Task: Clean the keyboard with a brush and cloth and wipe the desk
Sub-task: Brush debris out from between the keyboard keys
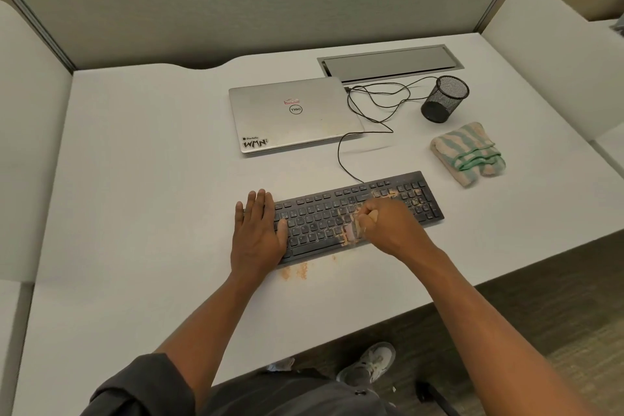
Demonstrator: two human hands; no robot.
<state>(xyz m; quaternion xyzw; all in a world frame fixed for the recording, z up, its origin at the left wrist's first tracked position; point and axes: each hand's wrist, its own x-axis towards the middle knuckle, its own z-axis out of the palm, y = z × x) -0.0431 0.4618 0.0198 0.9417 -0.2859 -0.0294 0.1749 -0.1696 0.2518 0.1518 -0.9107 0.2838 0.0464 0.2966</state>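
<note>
Under the clenched right hand (381, 219): small pale brush (349, 231), gripped, on dusty black plastic keyboard (337, 213); left of it, left hand (258, 230) pressing flat, fingers straight.

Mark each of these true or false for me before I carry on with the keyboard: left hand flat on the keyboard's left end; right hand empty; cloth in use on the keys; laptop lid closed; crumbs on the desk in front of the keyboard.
1. The left hand lies flat on the left end of the keyboard. True.
2. The right hand is empty. False: it grips a brush on the keys.
3. The cloth is wiping the keys. False: it lies folded on the desk, right of the keyboard.
4. The laptop is closed. True.
5. Orange crumbs lie on the desk before the keyboard. True.
</note>
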